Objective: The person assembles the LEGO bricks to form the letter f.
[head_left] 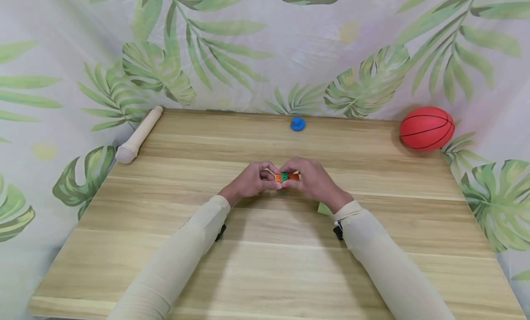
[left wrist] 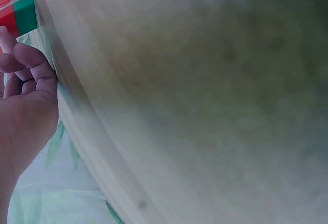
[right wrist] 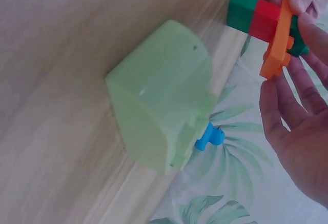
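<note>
Over the middle of the table, both hands hold a small stack of toy building bricks (head_left: 284, 177). In the right wrist view a green brick (right wrist: 242, 12) and a red brick (right wrist: 263, 20) join a long orange brick (right wrist: 278, 42), with another green brick (right wrist: 296, 38) on its far side. My left hand (head_left: 254, 180) pinches the stack from the left, thumb and fingertips on the orange part. My right hand (head_left: 309, 176) grips the right side between thumb and fingers. The left wrist view shows the left hand (left wrist: 31, 85) with fingers curled below the green end (left wrist: 25, 16).
A pale green curved block (right wrist: 159, 90) lies on the table (head_left: 269, 274) by the right wrist. Toward the back are a blue toy duck (head_left: 297, 123) and a red ball (head_left: 427, 128). A cream microphone-shaped object (head_left: 139, 135) lies at the left edge.
</note>
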{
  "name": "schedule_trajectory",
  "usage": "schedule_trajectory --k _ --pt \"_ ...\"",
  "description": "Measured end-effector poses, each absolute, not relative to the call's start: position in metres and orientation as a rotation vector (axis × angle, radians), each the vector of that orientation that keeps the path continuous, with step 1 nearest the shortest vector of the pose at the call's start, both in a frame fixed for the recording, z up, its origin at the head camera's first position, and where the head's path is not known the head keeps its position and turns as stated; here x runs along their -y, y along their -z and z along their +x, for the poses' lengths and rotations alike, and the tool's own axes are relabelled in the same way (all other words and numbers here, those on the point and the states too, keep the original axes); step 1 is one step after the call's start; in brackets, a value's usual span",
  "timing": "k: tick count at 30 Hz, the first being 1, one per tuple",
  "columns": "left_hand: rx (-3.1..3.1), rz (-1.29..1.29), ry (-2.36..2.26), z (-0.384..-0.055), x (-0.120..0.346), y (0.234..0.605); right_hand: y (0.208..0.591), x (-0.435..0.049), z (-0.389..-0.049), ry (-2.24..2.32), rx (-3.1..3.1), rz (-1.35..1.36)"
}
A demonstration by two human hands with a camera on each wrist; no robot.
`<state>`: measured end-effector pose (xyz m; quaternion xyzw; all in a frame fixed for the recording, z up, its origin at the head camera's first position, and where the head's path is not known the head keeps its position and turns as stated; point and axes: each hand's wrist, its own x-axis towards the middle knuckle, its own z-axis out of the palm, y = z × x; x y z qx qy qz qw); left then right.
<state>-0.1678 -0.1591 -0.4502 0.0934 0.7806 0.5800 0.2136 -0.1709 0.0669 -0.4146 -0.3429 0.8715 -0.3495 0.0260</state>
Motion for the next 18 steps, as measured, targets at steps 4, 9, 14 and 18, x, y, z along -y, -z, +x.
schedule_trajectory --k 4,9,14,18 --pt "-2.167 0.267 -1.614 -0.1676 0.1595 0.4495 0.4135 -0.0651 -0.1707 0.979 -2.758 -1.067" --pt "-2.167 0.274 -1.613 -0.1684 0.159 0.4489 0.4124 -0.0641 -0.1704 0.924 -2.784 -1.063" --pt "-2.158 0.278 -1.618 -0.1687 0.1582 0.4495 0.4155 -0.0657 -0.1694 0.988 -2.765 -1.032" --pt "-2.14 0.284 -1.63 -0.1675 0.1577 0.4489 0.4135 -0.0706 -0.1677 1.068 -2.672 -1.013"
